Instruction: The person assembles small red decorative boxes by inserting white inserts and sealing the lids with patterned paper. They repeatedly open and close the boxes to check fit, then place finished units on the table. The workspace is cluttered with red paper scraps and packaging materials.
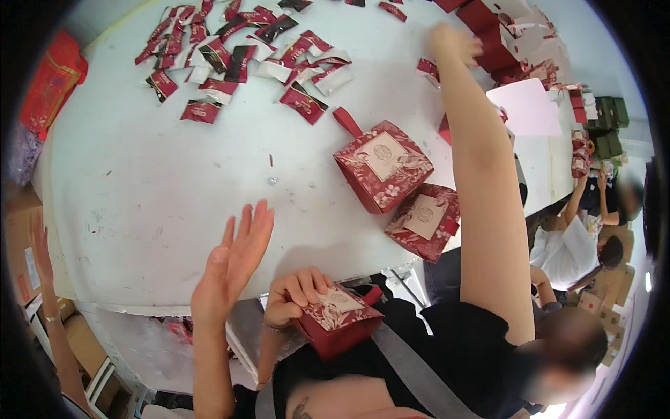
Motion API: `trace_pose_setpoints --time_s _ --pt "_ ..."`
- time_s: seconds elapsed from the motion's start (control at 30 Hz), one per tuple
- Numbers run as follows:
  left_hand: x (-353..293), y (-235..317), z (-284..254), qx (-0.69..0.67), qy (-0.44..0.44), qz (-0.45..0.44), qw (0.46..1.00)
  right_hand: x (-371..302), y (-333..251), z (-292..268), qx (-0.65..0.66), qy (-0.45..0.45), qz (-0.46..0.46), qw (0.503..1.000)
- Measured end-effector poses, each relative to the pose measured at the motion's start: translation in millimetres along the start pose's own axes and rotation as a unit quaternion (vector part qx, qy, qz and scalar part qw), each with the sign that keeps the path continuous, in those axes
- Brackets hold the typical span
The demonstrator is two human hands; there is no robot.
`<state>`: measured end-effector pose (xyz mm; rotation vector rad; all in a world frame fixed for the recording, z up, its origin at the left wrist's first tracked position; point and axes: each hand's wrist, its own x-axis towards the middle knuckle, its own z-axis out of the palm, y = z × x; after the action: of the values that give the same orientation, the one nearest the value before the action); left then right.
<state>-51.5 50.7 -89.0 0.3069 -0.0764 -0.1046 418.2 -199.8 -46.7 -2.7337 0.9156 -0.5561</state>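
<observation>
1. The left hand is holding a red patterned box in front of the black shirt, just off the near edge of the white tabletop; its fingers are curling over the top panel and pressing on it.
2. The right hand is hovering over the far right of the tabletop on an outstretched arm, near a lone wrapped packet and some red cartons. It is blurring, so I cannot tell whether its fingers are pinching anything.
3. A larger-looking box is sitting on the tabletop, and a second box is resting close beside it.
4. Small red, black and white packets are lying loosely across the far left.
5. The held box is probably behaving like folded card: light, stiff along its creases, dent-prone mid-panel and perhaps slightly slippery.
6. Opposite side walls, near the folds, are offering the safest hold; the red loop is likely serving for light lifting.
</observation>
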Motion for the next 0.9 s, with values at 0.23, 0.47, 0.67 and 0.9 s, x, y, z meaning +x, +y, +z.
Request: trace_pose_setpoints --time_s 0.23,0.47,0.67,0.9 --pt "-7.2 -11.3 -3.5 0.014 -0.021 0.006 1.0 -21.7 -26.3 39.3 0.023 -0.181 -0.122 0.976" --pt "-7.6 -9.8 0.4 0.031 -0.017 0.002 0.999 -105.8 -15.6 12.2 0.019 -0.215 -0.346 0.913" --pt "-3.7 3.4 8.9 0.05 0.018 0.022 0.998 -156.5 -88.5 4.7 0.351 -0.168 -0.564 0.728" --pt "-4.1 17.2 9.9 -0.007 0.071 0.091 0.993 104.3 -133.9 91.0 0.16 -0.051 -0.075 0.983"
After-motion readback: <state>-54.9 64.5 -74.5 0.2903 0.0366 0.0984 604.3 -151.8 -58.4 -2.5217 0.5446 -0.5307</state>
